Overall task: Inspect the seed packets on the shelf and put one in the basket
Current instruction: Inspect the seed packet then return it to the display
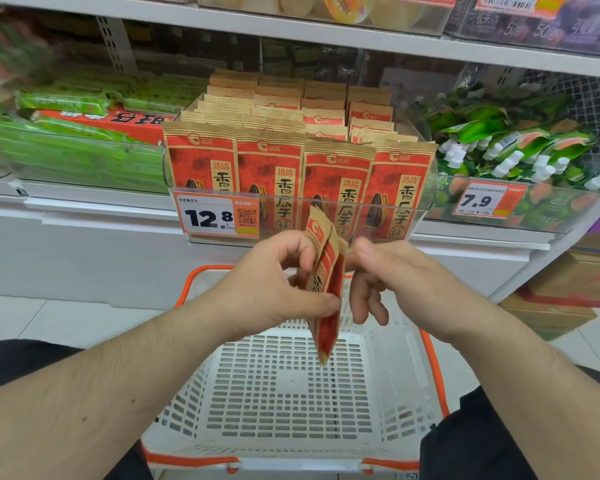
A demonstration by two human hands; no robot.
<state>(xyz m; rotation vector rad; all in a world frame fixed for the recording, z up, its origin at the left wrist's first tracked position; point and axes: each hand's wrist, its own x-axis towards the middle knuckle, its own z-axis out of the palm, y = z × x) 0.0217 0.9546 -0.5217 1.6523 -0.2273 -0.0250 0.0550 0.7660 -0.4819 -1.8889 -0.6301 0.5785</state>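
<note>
A red and tan seed packet [328, 289] hangs edge-on between my hands, above the white basket [388, 382] with orange rim. My left hand [274, 282] pinches it at mid-height with thumb and fingers. My right hand [381, 271] touches its upper edge with the thumb, the other fingers curled loosely. Rows of the same seed packets [271, 168] stand upright in a clear shelf tray [426, 206] just beyond, behind a 12.8 price tag [215, 216].
Green packs [70, 147] lie in the tray to the left, green spouted pouches [506, 147] to the right with a 7.9 tag [482, 202]. Cardboard boxes [575, 282] stand on the floor at right. The basket holds nothing and rests between my knees.
</note>
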